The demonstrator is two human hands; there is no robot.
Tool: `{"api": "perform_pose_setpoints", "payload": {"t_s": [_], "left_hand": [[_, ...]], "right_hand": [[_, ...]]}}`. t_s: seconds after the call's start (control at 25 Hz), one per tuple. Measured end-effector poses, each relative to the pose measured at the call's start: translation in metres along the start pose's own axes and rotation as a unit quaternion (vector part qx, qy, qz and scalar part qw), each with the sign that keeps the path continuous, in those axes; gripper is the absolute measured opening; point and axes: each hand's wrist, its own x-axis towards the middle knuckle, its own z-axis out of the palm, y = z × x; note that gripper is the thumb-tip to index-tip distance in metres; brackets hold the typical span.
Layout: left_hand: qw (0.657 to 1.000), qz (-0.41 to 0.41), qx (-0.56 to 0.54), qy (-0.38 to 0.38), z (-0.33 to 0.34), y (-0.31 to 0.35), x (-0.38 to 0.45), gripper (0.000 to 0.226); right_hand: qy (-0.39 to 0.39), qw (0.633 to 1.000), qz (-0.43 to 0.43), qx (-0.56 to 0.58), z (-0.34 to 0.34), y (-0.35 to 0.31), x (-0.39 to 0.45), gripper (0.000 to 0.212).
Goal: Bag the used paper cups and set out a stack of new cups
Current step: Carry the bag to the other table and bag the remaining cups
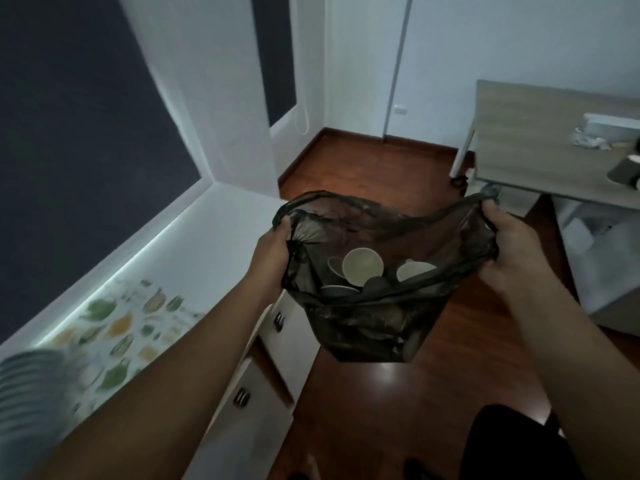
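OK, what I have on the head view:

bag: I see a dark see-through plastic bag (pixel 363 306) held up in the air between both hands, mouth pulled wide, body hanging over the wooden floor (pixel 381 410).
cups: used paper cups (pixel 363 266) lie loose inside the bag, several pale round rims and bottoms facing up near the top, more shapes lower down showing dimly through the plastic. I cannot count them.
left hand: my left hand (pixel 273 247) grips the bag's left rim, fingers curled round bunched plastic.
right hand: my right hand (pixel 509 244) grips the right rim the same way, plastic gathered in the fist, thumb on top.
rim: stretched between the two fists, far edge arched up, near edge sagging lower.
counter: white counter (pixel 194 251) on the left, below the left forearm, with a leaf-patterned mat (pixel 121 327) on it. Blurred stack of ribbed pale items (pixel 31 386) at the lower left edge; I cannot tell what they are.
drawers: white cabinet fronts with dark handles (pixel 277 322) under the counter, just beside the bag.
table: grey-wood table (pixel 533 140) at upper right, well apart from the bag, with a white box (pixel 609 124) and crumpled white stuff on it, a dark object at the frame edge.
room: white walls, dark panels on the left.
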Motion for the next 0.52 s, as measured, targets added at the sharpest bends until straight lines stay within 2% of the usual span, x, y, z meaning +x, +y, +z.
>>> {"api": "perform_pose_setpoints", "payload": {"t_s": [0.08,0.24,0.36,0.52], "left_hand": [[1.000,-0.006,-0.022,-0.015,0.034,0.014,0.048,0.033],[0.987,-0.050,-0.103,-0.116,0.127,0.035,0.150,0.042],[0.975,-0.085,-0.091,-0.182,0.210,0.051,0.215,0.053],[0.958,-0.109,-0.074,-0.254,0.306,0.068,0.270,0.056]], "right_hand": [[0.017,1.000,-0.002,0.011,0.000,-0.012,0.043,0.018],[0.048,0.998,-0.015,0.029,-0.014,-0.046,0.119,0.027],[0.088,0.995,-0.036,0.042,-0.025,-0.092,0.168,0.034],[0.128,0.986,-0.068,0.083,-0.043,-0.145,0.216,0.042]]}}
